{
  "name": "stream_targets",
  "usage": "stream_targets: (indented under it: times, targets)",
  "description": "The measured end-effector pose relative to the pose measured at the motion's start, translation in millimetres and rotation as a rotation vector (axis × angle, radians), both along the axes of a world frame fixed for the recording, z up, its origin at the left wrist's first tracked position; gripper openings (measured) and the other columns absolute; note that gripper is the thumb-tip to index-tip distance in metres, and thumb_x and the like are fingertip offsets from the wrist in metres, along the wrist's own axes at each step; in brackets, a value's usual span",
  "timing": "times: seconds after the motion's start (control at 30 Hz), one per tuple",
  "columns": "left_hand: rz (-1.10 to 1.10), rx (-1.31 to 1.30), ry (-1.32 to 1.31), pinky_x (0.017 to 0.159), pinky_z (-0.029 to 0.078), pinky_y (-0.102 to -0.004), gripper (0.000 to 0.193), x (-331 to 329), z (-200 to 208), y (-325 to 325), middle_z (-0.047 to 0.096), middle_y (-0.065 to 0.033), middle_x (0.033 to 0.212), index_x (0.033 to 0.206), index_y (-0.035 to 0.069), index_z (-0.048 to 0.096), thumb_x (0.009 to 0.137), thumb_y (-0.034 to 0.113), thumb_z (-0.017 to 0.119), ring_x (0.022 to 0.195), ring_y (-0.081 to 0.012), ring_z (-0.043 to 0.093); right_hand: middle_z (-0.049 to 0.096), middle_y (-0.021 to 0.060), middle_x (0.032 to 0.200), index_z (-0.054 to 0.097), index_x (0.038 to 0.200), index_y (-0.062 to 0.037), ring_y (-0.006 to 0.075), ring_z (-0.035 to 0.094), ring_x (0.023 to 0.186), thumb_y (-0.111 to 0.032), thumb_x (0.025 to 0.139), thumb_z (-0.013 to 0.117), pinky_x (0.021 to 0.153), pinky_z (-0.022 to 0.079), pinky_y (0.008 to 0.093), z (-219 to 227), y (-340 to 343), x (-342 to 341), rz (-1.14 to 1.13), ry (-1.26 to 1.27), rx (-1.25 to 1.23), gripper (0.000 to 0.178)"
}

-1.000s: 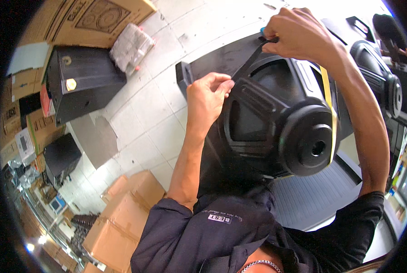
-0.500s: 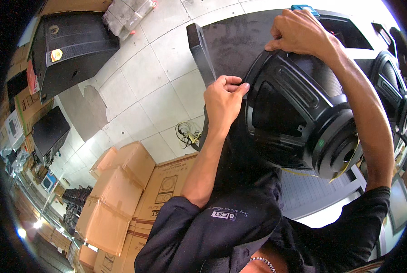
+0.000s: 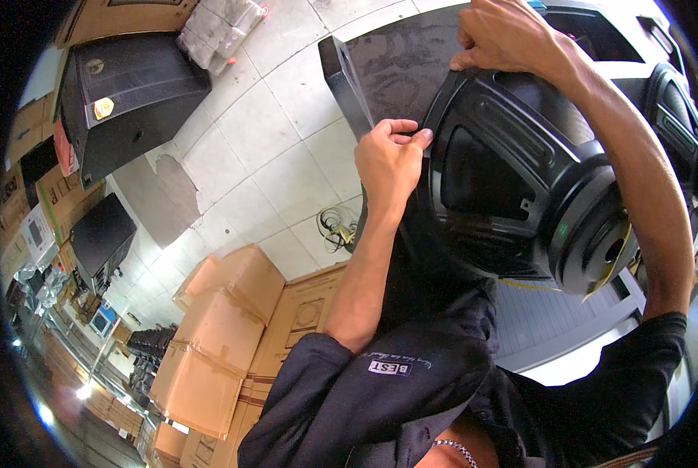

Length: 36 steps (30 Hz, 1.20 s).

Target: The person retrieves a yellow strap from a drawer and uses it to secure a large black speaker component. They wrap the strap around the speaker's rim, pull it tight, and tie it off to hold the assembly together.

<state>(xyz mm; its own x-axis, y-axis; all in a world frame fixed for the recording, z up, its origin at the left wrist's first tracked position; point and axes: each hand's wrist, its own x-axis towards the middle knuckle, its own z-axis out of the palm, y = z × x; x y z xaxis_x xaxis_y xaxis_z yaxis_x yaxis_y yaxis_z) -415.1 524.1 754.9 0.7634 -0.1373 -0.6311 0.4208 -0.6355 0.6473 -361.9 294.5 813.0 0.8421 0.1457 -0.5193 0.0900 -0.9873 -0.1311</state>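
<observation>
A large black loudspeaker driver (image 3: 481, 168) is tilted up, its magnet end toward me and to the right. My left hand (image 3: 394, 165) has thumb and fingers closed on the left edge of its rim. At the far edge of that rim, my right hand (image 3: 505, 37) is curled over with the thumb pressed down; its fingertips are partly hidden. Both hands grip the same driver. A thin yellow wire (image 3: 528, 286) hangs by the magnet. Behind the driver lies a dark speaker cabinet (image 3: 411, 66) with a raised edge on its left.
Another black driver (image 3: 673, 117) sits at the right. Stacked cardboard boxes (image 3: 228, 327) stand at lower left, and a black speaker box (image 3: 134, 101) at upper left. A coil of cable (image 3: 335, 228) lies on the tiled floor (image 3: 267, 164).
The camera view has shifted, so the surroundings appear farther right. Both hands keep their hold on the driver's rim, with little visible change between hands and driver.
</observation>
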Motion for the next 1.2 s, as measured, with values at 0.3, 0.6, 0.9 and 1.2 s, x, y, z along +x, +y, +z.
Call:
stream_targets:
  times: [0.3,0.6,0.9,1.2]
  targets:
    - [-0.095,0.062,-0.077,0.059,0.049,-0.0288,0.021,4,-2,3,0.071,-0.008,0.068,0.079,0.002,0.074,0.073,0.021,0.082,0.059,-0.0148,0.065,0.069,0.0162,0.07,0.075,0.077,-0.0058,0.0332,0.069,0.071,-0.045,0.077,0.073,0.067,0.054,0.042,-2,-4,2,0.072,-0.036,0.04,0.039]
    - [-0.073,0.022,0.043,0.06,0.049,-0.0311,0.019,0,-7,14,0.071,-0.0096,0.067,0.08,0.002,0.075,0.074,0.019,0.081,0.058,-0.0177,0.065,0.07,0.0158,0.074,0.075,0.082,-0.0043,0.0328,0.069,0.074,-0.044,0.081,0.071,0.069,0.054,0.0414,4,-6,3,0.097,0.012,0.059,0.04]
    - [-0.318,0.065,-0.098,0.063,0.052,-0.0323,0.019,-2,2,30,0.071,-0.0104,0.069,0.083,0.001,0.074,0.074,0.017,0.081,0.062,-0.0191,0.066,0.072,0.0152,0.088,0.075,0.094,-0.0068,0.0309,0.069,0.088,-0.04,0.087,0.066,0.078,0.053,0.0423,9,-20,6,-0.024,0.247,0.031,0.035]
    - [-0.306,-0.2,-0.249,0.06,0.052,-0.0273,0.023,33,-15,-5,0.073,-0.0087,0.074,0.089,0.002,0.076,0.073,0.016,0.085,0.065,-0.0132,0.067,0.072,0.0156,0.092,0.072,0.098,-0.0047,0.0316,0.068,0.091,-0.036,0.093,0.059,0.08,0.052,0.0444,14,-33,15,0.016,0.333,0.081,0.034]
